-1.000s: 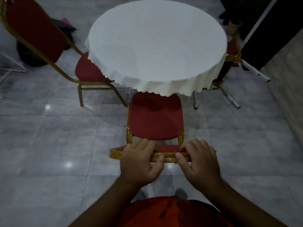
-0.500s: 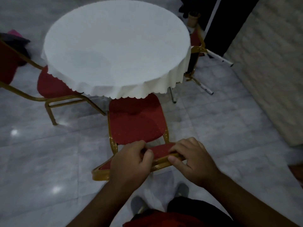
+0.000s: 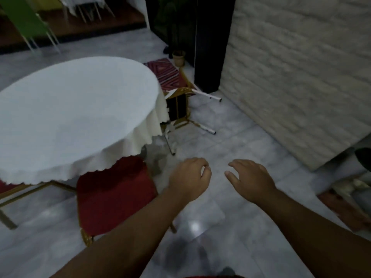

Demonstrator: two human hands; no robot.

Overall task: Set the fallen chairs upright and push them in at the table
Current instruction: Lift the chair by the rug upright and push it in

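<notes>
A round table (image 3: pixel 76 109) under a white cloth fills the left half. A red-cushioned chair with a gold frame (image 3: pixel 112 195) stands upright, its seat partly under the near table edge. A second gold-framed chair (image 3: pixel 179 106) lies tipped over at the table's far right, its white-tipped legs pointing right along the floor. My left hand (image 3: pixel 189 178) and my right hand (image 3: pixel 250 178) hover side by side over bare floor right of the upright chair, fingers loosely curled, holding nothing.
A white brick-pattern wall (image 3: pixel 297 67) runs along the right. A dark pillar (image 3: pixel 208 43) and a small pot (image 3: pixel 178 57) stand beyond the fallen chair, beside a patterned red mat (image 3: pixel 166 73). Part of another chair frame (image 3: pixel 12 197) shows at left. Grey tiled floor lies ahead.
Both hands have let go of the red chair's backrest and moved right. The view has swung right, bringing the tipped chair and the wall closer to centre.
</notes>
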